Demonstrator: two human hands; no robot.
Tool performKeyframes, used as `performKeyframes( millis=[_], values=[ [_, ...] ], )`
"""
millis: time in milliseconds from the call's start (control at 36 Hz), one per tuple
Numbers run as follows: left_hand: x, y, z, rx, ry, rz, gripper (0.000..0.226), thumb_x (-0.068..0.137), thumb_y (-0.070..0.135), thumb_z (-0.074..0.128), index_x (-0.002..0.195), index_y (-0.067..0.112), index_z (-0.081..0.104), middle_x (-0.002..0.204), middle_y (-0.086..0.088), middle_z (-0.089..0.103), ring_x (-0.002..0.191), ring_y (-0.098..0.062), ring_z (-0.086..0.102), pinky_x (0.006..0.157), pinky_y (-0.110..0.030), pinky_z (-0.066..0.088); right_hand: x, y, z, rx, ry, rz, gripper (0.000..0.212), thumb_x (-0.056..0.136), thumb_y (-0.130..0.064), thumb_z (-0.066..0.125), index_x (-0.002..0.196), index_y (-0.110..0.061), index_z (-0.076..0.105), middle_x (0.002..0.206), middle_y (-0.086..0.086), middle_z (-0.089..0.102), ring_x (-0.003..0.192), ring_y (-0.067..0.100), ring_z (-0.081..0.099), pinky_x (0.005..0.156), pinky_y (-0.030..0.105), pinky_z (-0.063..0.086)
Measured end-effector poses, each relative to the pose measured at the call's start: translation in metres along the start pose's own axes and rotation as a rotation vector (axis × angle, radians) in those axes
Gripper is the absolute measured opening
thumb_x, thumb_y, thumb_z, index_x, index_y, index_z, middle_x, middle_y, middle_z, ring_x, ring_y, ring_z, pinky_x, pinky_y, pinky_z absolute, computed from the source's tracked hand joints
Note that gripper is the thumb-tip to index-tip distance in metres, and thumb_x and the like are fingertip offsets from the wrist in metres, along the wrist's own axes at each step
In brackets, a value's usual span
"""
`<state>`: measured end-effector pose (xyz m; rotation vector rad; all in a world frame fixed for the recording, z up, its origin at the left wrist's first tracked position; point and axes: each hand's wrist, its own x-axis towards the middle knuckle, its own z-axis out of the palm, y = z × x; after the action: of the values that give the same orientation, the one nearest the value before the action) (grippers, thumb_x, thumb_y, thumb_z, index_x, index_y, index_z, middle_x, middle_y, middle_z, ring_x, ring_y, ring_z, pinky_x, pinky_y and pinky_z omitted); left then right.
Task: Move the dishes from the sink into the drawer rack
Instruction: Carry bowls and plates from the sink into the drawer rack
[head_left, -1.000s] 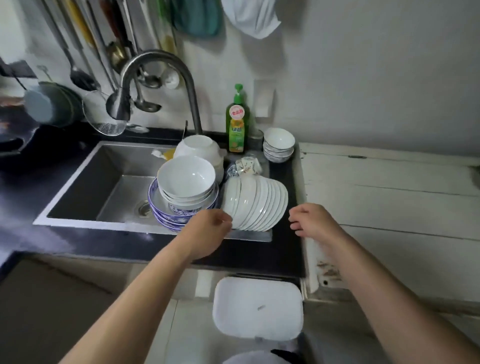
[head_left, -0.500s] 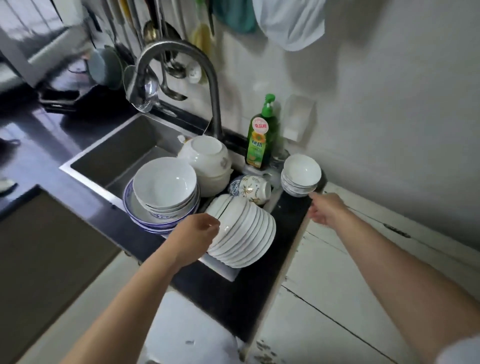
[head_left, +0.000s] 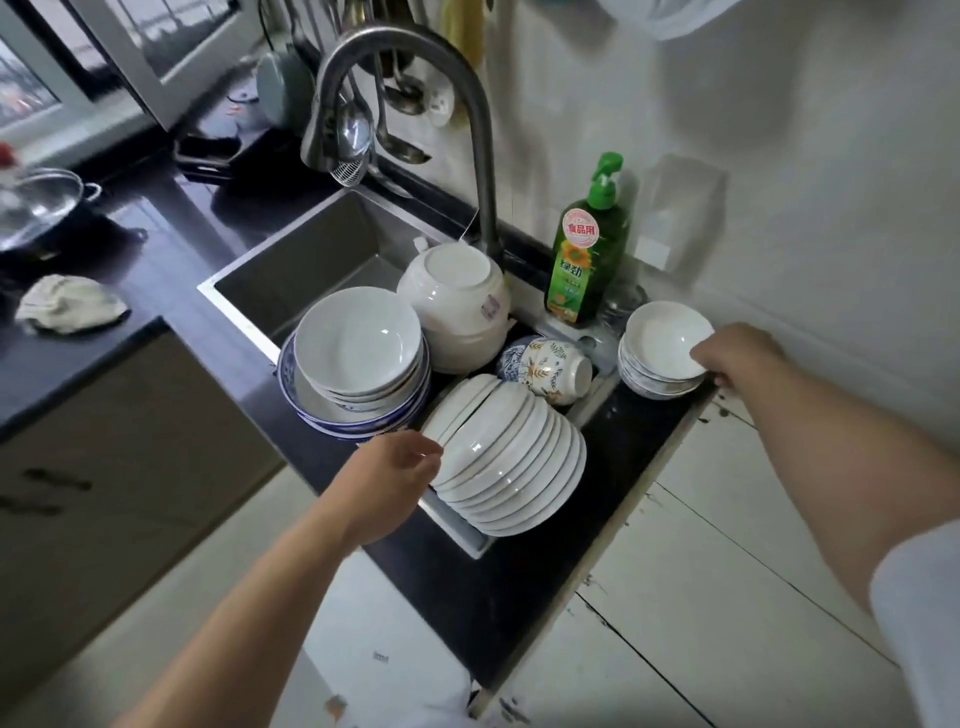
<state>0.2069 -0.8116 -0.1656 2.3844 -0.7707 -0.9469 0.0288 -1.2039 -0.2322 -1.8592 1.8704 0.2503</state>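
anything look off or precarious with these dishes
The row of white plates lies tipped on edge, fanned over the front rim of the sink and steadied by the left hand. The patterned cup lies on its side. The cabinet edge by the counter looks chipped.

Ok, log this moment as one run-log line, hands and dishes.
left hand: touching tilted plate stack in sink | right hand: gripping small bowl stack on counter | drawer rack: out of view
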Motion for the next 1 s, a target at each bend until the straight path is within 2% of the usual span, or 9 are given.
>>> performKeyframes(
  millis=[139,333,444,583,695,778,861,945,1000],
  values=[
    [-0.002,-0.003,0.003,-0.014,0.005,-0.010,0.015,0.098,0.030,0.060,0.107,0.032,0.072,0.091,0.013,0.074,0.091,-0.009,0.071,0.083,-0.028,0.052,0.010,0.003,0.005,-0.028,-0.025,-0.027,0.018,0.088,-0.011,0.058,0.104,-0.004,0.063,0.078,0.016,0.070,0.053,0.025,0.063,0.051,0.030,0.052],
    [-0.009,-0.002,0.003,-0.085,0.074,0.008,0.017,0.097,0.026,0.058,0.104,0.030,0.073,0.093,0.011,0.076,0.085,-0.007,0.073,0.089,-0.033,0.055,0.013,-0.001,-0.004,0.002,-0.068,-0.055,0.027,0.091,-0.002,0.049,0.064,0.000,0.054,0.033,0.009,0.047,0.045,0.022,0.047,0.046,0.023,0.032],
    [-0.014,0.002,0.007,-0.122,0.065,0.039,0.017,0.100,0.025,0.057,0.107,0.030,0.072,0.091,0.013,0.076,0.083,-0.002,0.072,0.082,-0.029,0.055,0.013,0.001,-0.006,0.146,-0.185,-0.037,0.019,0.097,-0.002,0.038,0.089,-0.001,0.055,0.039,0.006,0.051,0.026,0.013,0.037,0.041,0.014,0.026],
    [-0.027,0.004,0.010,-0.146,0.034,0.070,0.017,0.102,0.026,0.055,0.108,0.031,0.071,0.094,0.013,0.077,0.086,-0.001,0.072,0.085,-0.027,0.055,-0.018,0.015,-0.019,0.378,-0.261,-0.030,0.036,0.096,-0.007,0.036,0.125,0.006,0.053,0.044,0.012,0.062,0.025,0.014,0.052,0.031,0.010,0.028],
    [-0.035,-0.001,0.012,-0.169,0.019,0.095,0.016,0.101,0.027,0.057,0.106,0.033,0.072,0.094,0.015,0.077,0.088,-0.002,0.073,0.092,-0.035,0.056,-0.075,0.030,-0.032,0.680,-0.245,-0.039,0.024,0.093,-0.005,0.046,0.116,-0.002,0.053,0.074,0.016,0.066,0.035,0.016,0.063,0.038,0.018,0.044],
    [-0.040,0.002,0.022,-0.164,0.020,0.216,0.014,0.100,0.026,0.062,0.105,0.034,0.072,0.099,0.017,0.075,0.093,0.000,0.070,0.089,-0.028,0.054,-0.123,0.045,-0.019,0.813,-0.243,-0.045,0.016,0.093,0.001,0.053,0.109,0.000,0.055,0.085,0.018,0.062,0.046,0.020,0.065,0.038,0.023,0.052],
    [-0.052,0.013,0.041,-0.034,0.043,0.438,0.025,0.098,0.034,0.064,0.122,0.039,0.065,0.128,0.022,0.061,0.116,0.008,0.056,0.098,-0.014,0.041,-0.174,0.060,0.021,0.811,-0.347,-0.050,0.020,0.091,0.000,0.056,0.110,0.001,0.062,0.095,0.020,0.065,0.071,0.030,0.064,0.048,0.031,0.055],
    [-0.059,0.016,0.059,0.287,0.034,0.756,0.050,0.094,0.054,0.061,0.140,0.037,0.052,0.149,0.010,0.043,0.138,-0.006,0.039,0.113,-0.024,0.033,-0.224,0.068,0.066,0.738,-0.488,-0.071,0.019,0.090,-0.005,0.057,0.108,-0.006,0.065,0.104,0.022,0.069,0.086,0.036,0.068,0.056,0.033,0.057],
    [-0.062,0.015,0.065,0.423,-0.069,0.839,0.060,0.092,0.066,0.057,0.144,0.036,0.049,0.151,0.009,0.044,0.141,-0.011,0.037,0.118,-0.030,0.029,-0.252,0.069,0.084,0.720,-0.577,-0.072,0.017,0.091,-0.007,0.057,0.107,-0.008,0.063,0.105,0.021,0.069,0.090,0.038,0.070,0.061,0.038,0.060]
  ],
)
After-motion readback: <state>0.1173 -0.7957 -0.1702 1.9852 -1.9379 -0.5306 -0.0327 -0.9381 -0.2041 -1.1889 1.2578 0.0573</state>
